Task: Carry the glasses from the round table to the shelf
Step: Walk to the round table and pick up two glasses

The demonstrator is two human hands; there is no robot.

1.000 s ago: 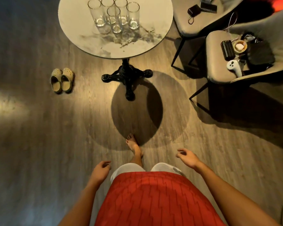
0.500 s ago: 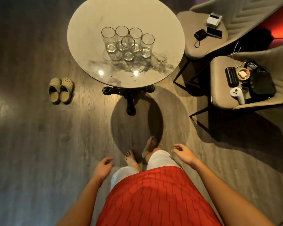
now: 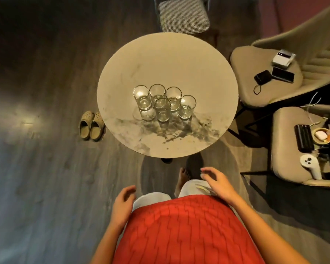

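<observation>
Several tall clear glasses (image 3: 163,104) stand upright in a tight cluster near the middle of the round marble table (image 3: 160,60), which is right in front of me. My left hand (image 3: 123,201) hangs low by my hip, fingers loosely apart, holding nothing. My right hand (image 3: 216,181) is a little higher, below the table's near edge, fingers spread and empty. Both hands are well short of the glasses. No shelf is in view.
A pair of beige clogs (image 3: 91,125) lies on the wood floor left of the table. Two beige chairs (image 3: 286,138) on the right hold phones, a controller (image 3: 311,166) and a small bowl. A checked stool (image 3: 183,16) stands behind the table.
I have walked up to the table, which now fills the centre of the view. Both hands have risen slightly and stay empty.
</observation>
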